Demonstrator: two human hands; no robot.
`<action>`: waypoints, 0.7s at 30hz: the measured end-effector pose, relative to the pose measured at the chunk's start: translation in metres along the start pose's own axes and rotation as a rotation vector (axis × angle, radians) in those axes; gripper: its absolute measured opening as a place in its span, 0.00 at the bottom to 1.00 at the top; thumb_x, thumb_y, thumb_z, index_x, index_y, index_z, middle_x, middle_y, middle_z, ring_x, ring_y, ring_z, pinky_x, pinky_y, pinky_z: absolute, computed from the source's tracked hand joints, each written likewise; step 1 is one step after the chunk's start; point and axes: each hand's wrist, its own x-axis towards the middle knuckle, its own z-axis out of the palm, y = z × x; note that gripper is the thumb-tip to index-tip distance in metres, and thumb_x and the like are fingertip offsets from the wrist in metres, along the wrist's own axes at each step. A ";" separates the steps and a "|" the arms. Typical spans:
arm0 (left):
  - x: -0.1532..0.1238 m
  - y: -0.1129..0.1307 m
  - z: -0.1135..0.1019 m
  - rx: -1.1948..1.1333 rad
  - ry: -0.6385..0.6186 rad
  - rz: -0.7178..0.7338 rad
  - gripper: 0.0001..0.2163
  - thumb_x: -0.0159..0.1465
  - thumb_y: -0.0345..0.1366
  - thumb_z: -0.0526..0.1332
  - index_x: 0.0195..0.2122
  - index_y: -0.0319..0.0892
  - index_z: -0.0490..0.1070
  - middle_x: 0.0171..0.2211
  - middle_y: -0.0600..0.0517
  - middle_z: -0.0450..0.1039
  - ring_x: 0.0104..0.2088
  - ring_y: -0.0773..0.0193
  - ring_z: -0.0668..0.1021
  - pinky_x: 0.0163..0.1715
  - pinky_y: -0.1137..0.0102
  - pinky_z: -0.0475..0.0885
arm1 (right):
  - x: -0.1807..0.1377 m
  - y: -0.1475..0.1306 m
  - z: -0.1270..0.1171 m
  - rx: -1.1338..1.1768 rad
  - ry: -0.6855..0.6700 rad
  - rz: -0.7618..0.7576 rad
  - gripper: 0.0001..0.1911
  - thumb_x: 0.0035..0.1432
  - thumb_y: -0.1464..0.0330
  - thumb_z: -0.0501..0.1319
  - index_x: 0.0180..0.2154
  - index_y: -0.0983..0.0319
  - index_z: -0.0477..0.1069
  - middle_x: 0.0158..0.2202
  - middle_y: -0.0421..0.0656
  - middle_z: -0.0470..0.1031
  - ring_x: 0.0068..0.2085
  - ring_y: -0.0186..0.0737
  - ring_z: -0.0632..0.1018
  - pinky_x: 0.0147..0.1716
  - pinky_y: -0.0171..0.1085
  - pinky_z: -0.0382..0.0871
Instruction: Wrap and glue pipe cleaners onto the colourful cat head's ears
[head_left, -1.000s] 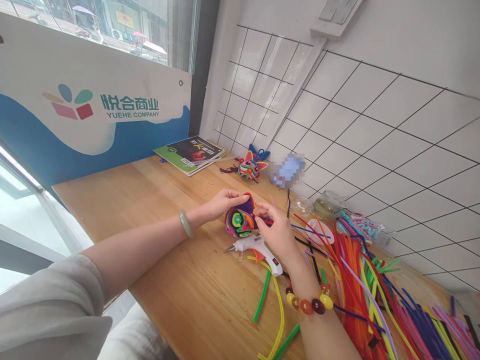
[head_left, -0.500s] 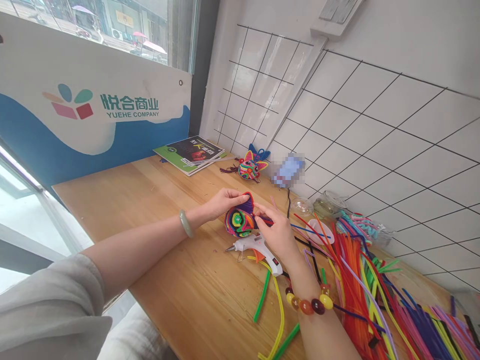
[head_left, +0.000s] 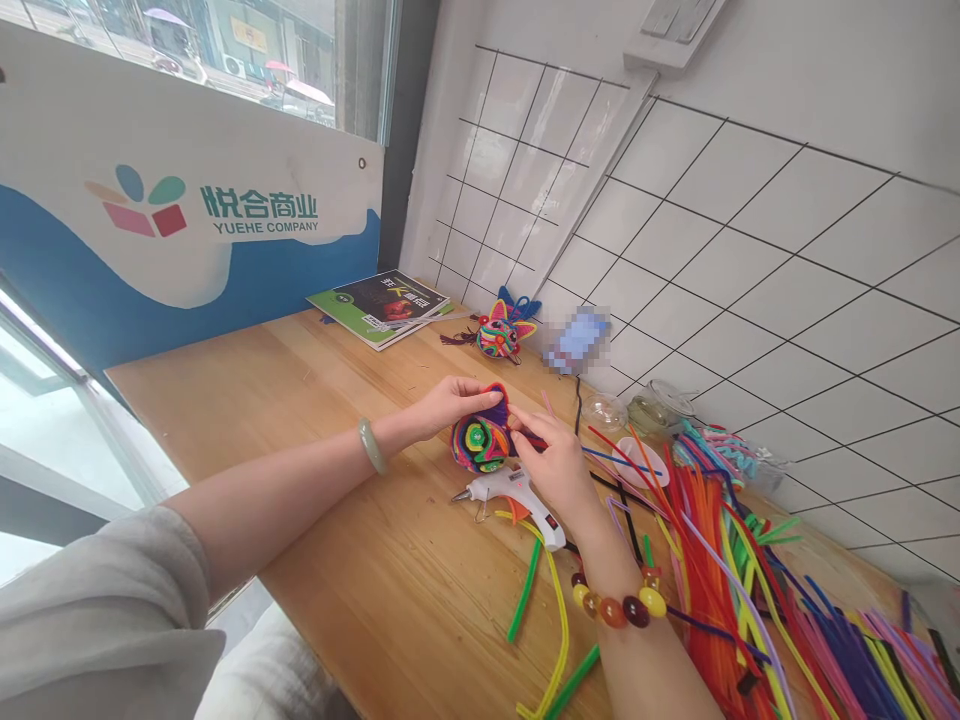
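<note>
A round, many-coloured pipe-cleaner ornament [head_left: 478,445] is over the wooden table, with a green ring-shaped eye facing me. At its top sits a purple ear-like piece edged in red [head_left: 496,400]. My left hand [head_left: 457,402], a jade bangle at its wrist, pinches this piece between thumb and finger. My right hand [head_left: 551,450], with a beaded bracelet, has thumb and finger closed at the piece's right edge, where the red edging runs. Just below lies a white hot glue gun [head_left: 517,497], its nozzle pointing left.
Bundles of coloured pipe cleaners [head_left: 697,560] cover the table's right side. A finished-looking ornament [head_left: 501,330], books [head_left: 382,305] and a blurred phone-like object [head_left: 577,340] lie toward the back. Clear containers [head_left: 660,408] stand by the tiled wall.
Almost nothing differs. Both hands keep their grip at the purple piece, with only a very slight shift of fingers and ornament.
</note>
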 end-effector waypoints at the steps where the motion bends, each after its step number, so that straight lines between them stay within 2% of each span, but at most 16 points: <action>1: 0.000 0.000 0.001 -0.005 -0.002 -0.002 0.17 0.52 0.44 0.65 0.35 0.33 0.74 0.33 0.46 0.77 0.31 0.65 0.77 0.35 0.71 0.71 | 0.000 0.000 0.000 0.002 0.001 0.000 0.19 0.54 0.71 0.53 0.48 0.57 0.70 0.35 0.42 0.73 0.39 0.39 0.74 0.43 0.39 0.68; 6: -0.002 0.001 0.004 0.015 -0.029 -0.017 0.17 0.49 0.43 0.67 0.34 0.34 0.73 0.33 0.46 0.77 0.31 0.64 0.77 0.34 0.71 0.71 | -0.001 -0.003 0.000 0.005 0.012 -0.002 0.19 0.54 0.71 0.53 0.48 0.56 0.70 0.36 0.42 0.74 0.40 0.39 0.74 0.44 0.40 0.67; 12: -0.002 -0.002 0.006 0.009 0.010 -0.033 0.16 0.50 0.43 0.66 0.32 0.33 0.74 0.29 0.47 0.77 0.27 0.66 0.77 0.29 0.73 0.72 | -0.001 -0.005 0.000 0.007 0.008 0.004 0.19 0.54 0.72 0.53 0.48 0.56 0.70 0.36 0.41 0.74 0.40 0.39 0.74 0.44 0.39 0.68; 16: -0.001 -0.002 0.006 -0.028 0.004 -0.039 0.14 0.51 0.41 0.66 0.32 0.34 0.73 0.29 0.48 0.77 0.26 0.67 0.77 0.29 0.73 0.72 | -0.001 -0.002 0.000 0.044 0.019 0.066 0.20 0.53 0.71 0.54 0.49 0.57 0.68 0.36 0.42 0.75 0.39 0.39 0.76 0.44 0.41 0.69; 21: -0.002 -0.002 0.006 -0.039 0.025 -0.056 0.14 0.50 0.41 0.67 0.31 0.34 0.72 0.28 0.49 0.76 0.25 0.67 0.76 0.28 0.74 0.71 | -0.002 -0.003 -0.003 0.068 0.031 0.126 0.17 0.53 0.69 0.56 0.45 0.57 0.71 0.39 0.43 0.77 0.39 0.41 0.77 0.42 0.42 0.71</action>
